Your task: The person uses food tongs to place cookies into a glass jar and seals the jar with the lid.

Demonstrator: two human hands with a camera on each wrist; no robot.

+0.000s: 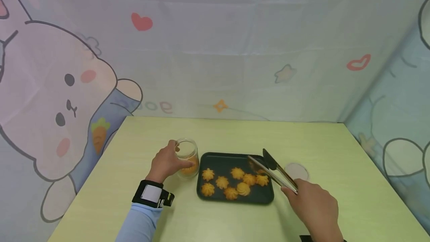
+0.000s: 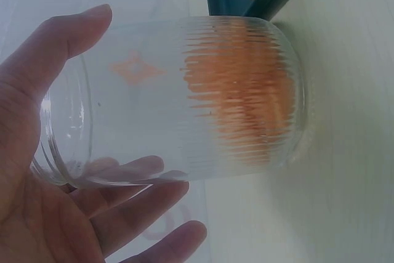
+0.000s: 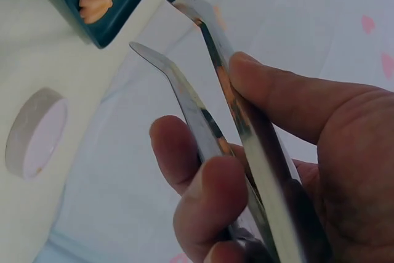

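My left hand (image 1: 167, 163) grips a clear glass jar (image 1: 186, 153) from its left side, thumb and fingers spread round the wall. Orange-yellow cookies (image 2: 243, 90) lie in the bottom of the jar, which stands upright on the table. In my right hand (image 1: 314, 204) is a pair of metal tongs (image 3: 215, 103), their tips apart with nothing between them. The tong tips hang over the back right corner of a dark green tray (image 1: 215, 157). Several star-shaped piped cookies (image 1: 237, 173) are spread over the tray.
A round white lid (image 1: 297, 171) lies on the table right of the tray, behind the tongs. The pale yellow table (image 1: 161, 126) ends at the back against a hanging cloth (image 1: 215, 47) printed with cartoon figures.
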